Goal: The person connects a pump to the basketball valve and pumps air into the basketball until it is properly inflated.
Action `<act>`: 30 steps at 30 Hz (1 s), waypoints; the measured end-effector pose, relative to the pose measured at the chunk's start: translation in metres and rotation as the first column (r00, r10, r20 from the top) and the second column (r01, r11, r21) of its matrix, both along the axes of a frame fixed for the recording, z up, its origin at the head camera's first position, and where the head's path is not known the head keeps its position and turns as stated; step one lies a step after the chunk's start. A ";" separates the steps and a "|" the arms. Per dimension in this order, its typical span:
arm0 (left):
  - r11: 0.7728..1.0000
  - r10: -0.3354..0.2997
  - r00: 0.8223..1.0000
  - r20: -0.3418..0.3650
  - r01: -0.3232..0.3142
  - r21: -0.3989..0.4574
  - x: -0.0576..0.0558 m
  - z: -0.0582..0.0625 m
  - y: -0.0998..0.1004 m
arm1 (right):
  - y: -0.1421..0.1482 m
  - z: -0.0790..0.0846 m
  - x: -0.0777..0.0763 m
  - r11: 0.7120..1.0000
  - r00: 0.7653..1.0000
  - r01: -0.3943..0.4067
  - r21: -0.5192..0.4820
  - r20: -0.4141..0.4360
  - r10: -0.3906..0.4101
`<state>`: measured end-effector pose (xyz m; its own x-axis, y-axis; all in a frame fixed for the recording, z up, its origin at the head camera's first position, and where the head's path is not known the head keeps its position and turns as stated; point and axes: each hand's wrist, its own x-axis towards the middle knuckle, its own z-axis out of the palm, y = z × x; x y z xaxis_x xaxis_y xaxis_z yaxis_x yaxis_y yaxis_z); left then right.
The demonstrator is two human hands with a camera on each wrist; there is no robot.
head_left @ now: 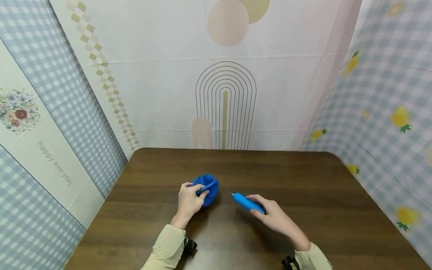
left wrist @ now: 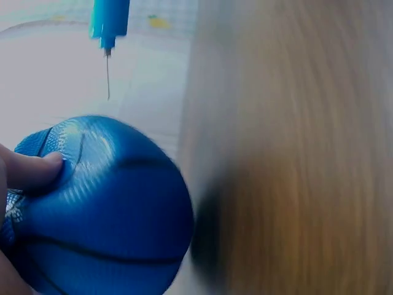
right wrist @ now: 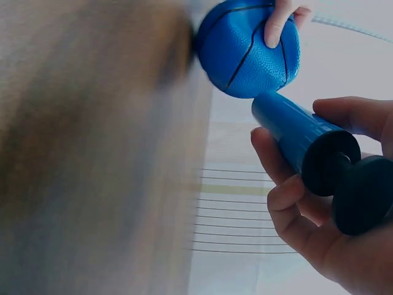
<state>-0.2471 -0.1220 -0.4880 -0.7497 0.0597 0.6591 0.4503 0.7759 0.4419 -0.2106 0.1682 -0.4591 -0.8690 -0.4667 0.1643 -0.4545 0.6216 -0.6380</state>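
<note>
A partly deflated blue ball (head_left: 212, 193) with black seam lines is pinched by my left hand (head_left: 189, 200), whose fingers press folds into its top. In the left wrist view the ball (left wrist: 116, 203) bulges below my thumb. My right hand (head_left: 271, 215) grips a blue hand pump (head_left: 248, 203) by its barrel, thumb on one side and fingers on the other. A thin needle (left wrist: 108, 77) sticks out of the pump's tip, pointing at the ball but apart from it. The pump's black handle end (right wrist: 362, 193) faces back toward my right palm.
A brown wooden table (head_left: 303, 180) lies under both hands. A white patterned cloth (head_left: 162, 93) hangs behind it, with checked cloths (head_left: 381, 112) on the sides. Black wrist straps (head_left: 189, 245) sit at my sleeve cuffs.
</note>
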 end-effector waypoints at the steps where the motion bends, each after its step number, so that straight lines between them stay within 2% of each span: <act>1: 0.999 -0.015 1.000 0.005 0.015 0.029 0.001 0.000 0.002 | 0.001 0.003 0.001 1.000 1.000 0.002 -0.006 -0.011 -0.002; 3: 0.991 -0.070 0.997 0.034 0.065 0.119 0.003 0.002 0.004 | 0.002 0.008 0.002 1.000 0.999 0.011 -0.023 -0.032 -0.012; 5: 0.969 -0.141 0.987 0.075 0.122 0.214 0.004 0.002 0.006 | 0.004 0.014 0.002 0.999 0.999 0.025 -0.036 -0.048 -0.027; 8: 0.923 -0.255 0.954 0.155 0.193 0.332 0.004 0.003 0.007 | 0.007 0.020 0.002 0.998 0.996 0.044 -0.053 -0.079 -0.048; 10: 0.911 -0.299 0.932 0.203 0.215 0.353 0.005 0.003 0.006 | 0.010 0.023 0.003 0.997 0.993 0.048 -0.057 -0.102 -0.054; 13: 0.903 -0.345 0.906 0.246 0.249 0.349 0.006 0.002 0.003 | 0.014 0.024 0.005 0.998 0.992 0.041 -0.048 -0.117 -0.046; 17: 0.901 -0.371 0.892 0.259 0.278 0.334 0.005 0.004 0.000 | 0.016 0.024 0.010 0.999 0.997 0.005 -0.044 -0.072 -0.008; 20: 0.913 -0.352 0.896 0.270 0.265 0.311 0.005 0.006 -0.001 | 0.015 0.025 0.014 0.998 0.999 -0.017 -0.057 -0.034 0.015; 24: 0.926 -0.330 0.897 0.294 0.247 0.287 0.008 0.006 0.000 | 0.012 0.022 0.014 0.998 1.000 -0.018 -0.067 -0.023 0.016; 30: 0.914 -0.365 0.874 0.321 0.271 0.302 0.011 0.001 0.000 | 0.013 0.016 0.015 0.997 0.999 -0.025 -0.072 -0.023 0.023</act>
<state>-0.2356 -0.1218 -0.4868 -0.9051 0.2112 0.3691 0.4252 0.4667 0.7755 -0.1952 0.1808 -0.4429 -0.8537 -0.4734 0.2171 -0.4829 0.5632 -0.6705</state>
